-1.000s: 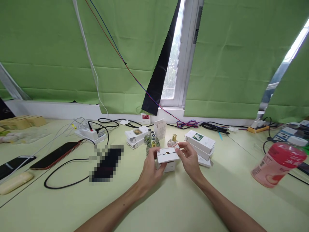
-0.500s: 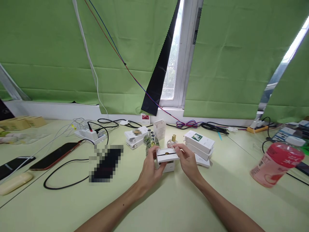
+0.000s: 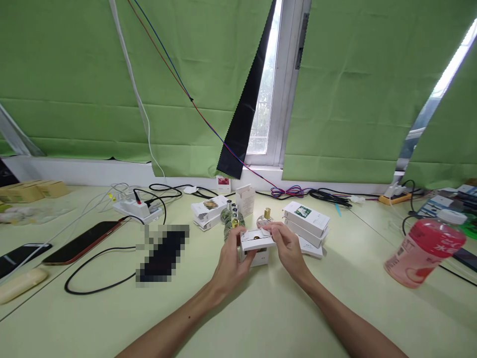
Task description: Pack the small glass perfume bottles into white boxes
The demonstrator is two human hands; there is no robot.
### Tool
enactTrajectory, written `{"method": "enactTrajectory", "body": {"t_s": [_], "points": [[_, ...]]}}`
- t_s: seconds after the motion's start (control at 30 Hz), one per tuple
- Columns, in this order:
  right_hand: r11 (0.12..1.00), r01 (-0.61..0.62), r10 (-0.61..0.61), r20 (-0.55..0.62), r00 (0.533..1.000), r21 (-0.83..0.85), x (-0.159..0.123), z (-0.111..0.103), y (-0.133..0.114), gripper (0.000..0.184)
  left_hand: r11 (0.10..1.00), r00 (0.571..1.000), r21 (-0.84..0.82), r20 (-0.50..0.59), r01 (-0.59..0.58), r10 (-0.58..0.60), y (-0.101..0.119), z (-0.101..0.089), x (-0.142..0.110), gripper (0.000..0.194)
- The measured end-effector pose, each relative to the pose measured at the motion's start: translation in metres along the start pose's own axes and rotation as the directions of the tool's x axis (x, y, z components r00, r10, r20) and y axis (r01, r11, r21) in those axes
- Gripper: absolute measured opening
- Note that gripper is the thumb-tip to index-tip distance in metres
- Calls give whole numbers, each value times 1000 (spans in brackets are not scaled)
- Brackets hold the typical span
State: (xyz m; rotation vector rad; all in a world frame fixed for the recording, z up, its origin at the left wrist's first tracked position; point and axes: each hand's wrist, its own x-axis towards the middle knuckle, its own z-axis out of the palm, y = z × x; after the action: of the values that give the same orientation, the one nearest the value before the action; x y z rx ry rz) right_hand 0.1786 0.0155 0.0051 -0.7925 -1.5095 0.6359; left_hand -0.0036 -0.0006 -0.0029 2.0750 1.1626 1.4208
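My left hand [image 3: 231,266] is wrapped around a small white carton [image 3: 257,244], thumb in front and fingers behind. The carton's end faces me, and a gold spot, perhaps a bottle cap, shows in its opening. At the carton's right corner, my right hand [image 3: 289,247] pinches its white flap [image 3: 265,231]. Below the held carton is another white box face [image 3: 262,259], partly hidden by it. Just behind my left fingers stand several small glass bottles [image 3: 228,218] with silver and gold caps. A round glass bottle with a gold cap [image 3: 267,214] stands behind the carton.
White cartons [image 3: 307,218] are stacked on the right, more [image 3: 208,206] on the left, and one [image 3: 245,199] stands upright behind. A pink drink bottle [image 3: 425,251] is at the far right. Phones [image 3: 84,242], a power strip [image 3: 137,210] and cables occupy the left.
The flap at the carton's right side has shifted under my right fingers, and the gold spot is more covered. My left hand keeps its hold.
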Motion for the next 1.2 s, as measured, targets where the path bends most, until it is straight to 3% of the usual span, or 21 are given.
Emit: {"method": "enactTrajectory", "body": {"t_s": [0.53, 0.97, 1.2], "points": [[1000, 0, 0, 10, 1000, 8, 0, -1, -4, 40, 998, 999, 46, 2, -43, 43, 0, -1, 2, 25], [994, -36, 30, 59, 998, 103, 0, 2, -8, 45, 999, 999, 2, 23, 40, -40, 7, -2, 3, 23], [998, -58, 55, 67, 996, 39, 0, 0, -10, 46, 987, 991, -88, 23, 136, -135, 15, -3, 4, 25]]}}
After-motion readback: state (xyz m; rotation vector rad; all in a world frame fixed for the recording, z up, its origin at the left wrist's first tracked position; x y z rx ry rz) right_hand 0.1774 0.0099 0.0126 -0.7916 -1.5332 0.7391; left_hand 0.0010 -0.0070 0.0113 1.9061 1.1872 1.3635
